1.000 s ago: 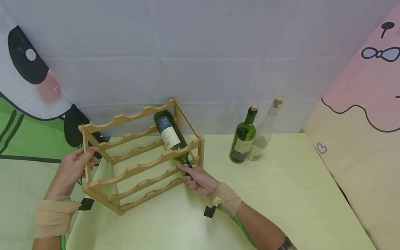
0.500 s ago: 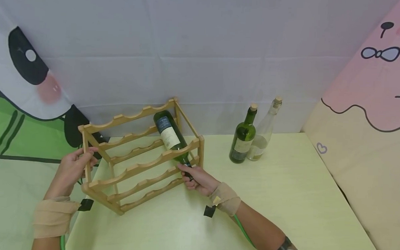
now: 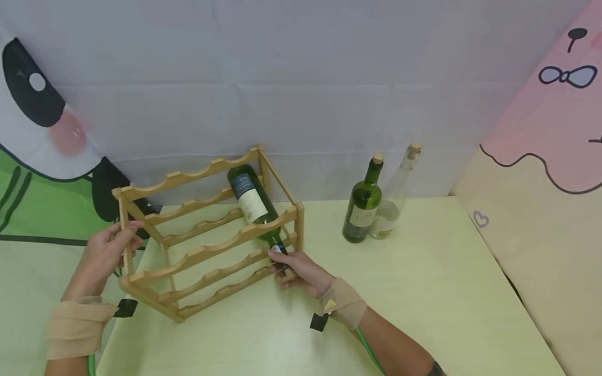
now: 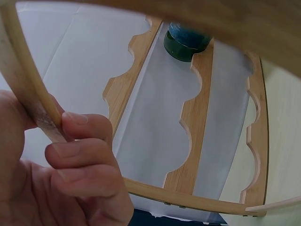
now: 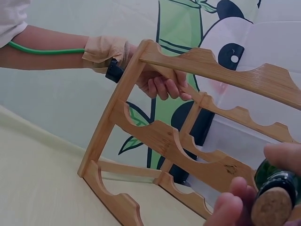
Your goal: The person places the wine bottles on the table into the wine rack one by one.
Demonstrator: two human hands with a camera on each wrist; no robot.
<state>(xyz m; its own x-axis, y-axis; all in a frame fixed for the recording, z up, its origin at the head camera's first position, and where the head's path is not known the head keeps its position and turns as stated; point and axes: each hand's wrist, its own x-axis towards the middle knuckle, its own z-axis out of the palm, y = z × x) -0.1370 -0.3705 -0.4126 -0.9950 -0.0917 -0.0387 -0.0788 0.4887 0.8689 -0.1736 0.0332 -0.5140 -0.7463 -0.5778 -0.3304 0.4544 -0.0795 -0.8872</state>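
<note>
A wooden wine rack (image 3: 199,257) stands on the table, tilted in view. My left hand (image 3: 108,247) holds the top rail at its left end, thumb and curled fingers about the wood in the left wrist view. A green wine bottle (image 3: 252,203) with a cream and blue label lies across the rack's upper tier at the right end, neck toward me. My right hand (image 3: 302,272) is at that neck, thumb on top and fingers beneath. In the right wrist view its cork (image 5: 272,207) shows between thumb and fingers. The right palm is hidden there.
A corked green bottle (image 3: 362,204) and a corked clear bottle (image 3: 395,199) stand upright, close together, right of the rack. A pale cloth wall (image 3: 333,117) rises behind the table (image 3: 401,302); printed cloths hang at both sides.
My right fingers have loosened and spread somewhat around the bottle's neck, so its cork end shows more. The bottle stays in its place in the rack. The whole view has shifted slightly.
</note>
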